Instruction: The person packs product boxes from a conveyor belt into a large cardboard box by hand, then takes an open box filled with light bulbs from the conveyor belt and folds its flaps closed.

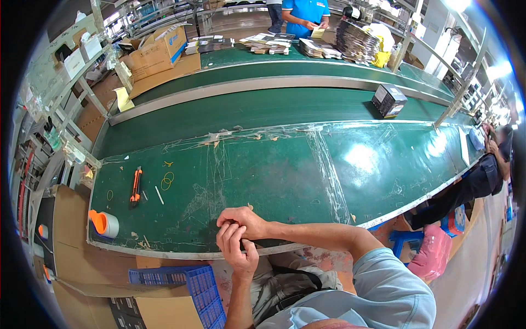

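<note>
Beyond joined hands (238, 238), black box (389, 100) on belt (263, 109).

Lt blue short-sleeve shirt, grey trousers, black strap, bare forearms.

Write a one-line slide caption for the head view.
Left hand and right hand meet at the near edge of a green workbench; an orange utility knife lies to the left.

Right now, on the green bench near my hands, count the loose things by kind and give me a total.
Utility knife, orange and black: 1
Tape roll at the bench's left edge: 1
Yellow rubber bands, the pair, a small ring and a twisted one: 4
White stick: 1
Total: 7
Both hands, left hand and right hand, meet at the near edge, holding nothing I can make out.
</note>
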Motion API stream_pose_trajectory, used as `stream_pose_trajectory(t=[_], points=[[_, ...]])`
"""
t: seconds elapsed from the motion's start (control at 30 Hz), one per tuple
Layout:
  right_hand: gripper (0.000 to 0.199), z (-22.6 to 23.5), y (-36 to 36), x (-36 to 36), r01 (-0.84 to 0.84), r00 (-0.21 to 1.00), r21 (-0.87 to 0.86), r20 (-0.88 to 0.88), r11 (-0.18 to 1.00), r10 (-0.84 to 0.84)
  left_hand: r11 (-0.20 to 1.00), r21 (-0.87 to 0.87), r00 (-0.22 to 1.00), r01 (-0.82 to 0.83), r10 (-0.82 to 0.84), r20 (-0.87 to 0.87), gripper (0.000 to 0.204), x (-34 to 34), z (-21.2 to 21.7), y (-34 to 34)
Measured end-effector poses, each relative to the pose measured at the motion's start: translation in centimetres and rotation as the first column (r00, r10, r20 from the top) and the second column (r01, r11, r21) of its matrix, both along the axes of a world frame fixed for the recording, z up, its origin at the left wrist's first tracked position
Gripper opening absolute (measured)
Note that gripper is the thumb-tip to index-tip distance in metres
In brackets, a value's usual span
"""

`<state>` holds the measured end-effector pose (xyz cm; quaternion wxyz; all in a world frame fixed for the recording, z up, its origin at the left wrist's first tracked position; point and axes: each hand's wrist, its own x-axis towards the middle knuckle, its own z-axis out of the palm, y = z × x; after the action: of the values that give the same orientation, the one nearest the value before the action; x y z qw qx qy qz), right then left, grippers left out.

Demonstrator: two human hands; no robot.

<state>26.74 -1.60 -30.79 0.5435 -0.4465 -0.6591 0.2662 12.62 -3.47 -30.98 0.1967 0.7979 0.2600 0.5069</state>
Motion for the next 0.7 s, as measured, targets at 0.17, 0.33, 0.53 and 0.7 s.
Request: stream_pose_trajectory(t=[0.17, 0.33, 0.53, 0.7], points=[[0.023, -0.01, 0.17, -0.02, -0.001, 1.000, 0.000, -0.003, 1.000, 0.001, 1.000, -0.002, 1.000, -0.008, 0.008, 0.000, 0.038, 0.01, 0.02, 0.02], [0.023, 0.08, 0.04, -0.11, 0.000, 1.000, 0.001, 0.023, 1.000, 0.000, 1.000, -0.009, 1.000, -0.007, 0.007, -0.003, 0.039, -0.24, -0.05, -0.02], [0.024, 0.60, -0.18, -0.20, -0.013, 0.999, -0.012, 0.030, 1.000, 0.014, 1.000, -0.023, 1.000, -0.001, 0.001, 0.005, 0.039, -0.40, 0.05, -0.07], [0.025, 0.49, -0.10, -0.12, -0.022, 0.999, -0.013, 0.033, 1.000, 0.022, 1.000, -0.018, 1.000, -0.026, 0.026, 0.007, 0.038, -0.28, -0.18, 0.03]])
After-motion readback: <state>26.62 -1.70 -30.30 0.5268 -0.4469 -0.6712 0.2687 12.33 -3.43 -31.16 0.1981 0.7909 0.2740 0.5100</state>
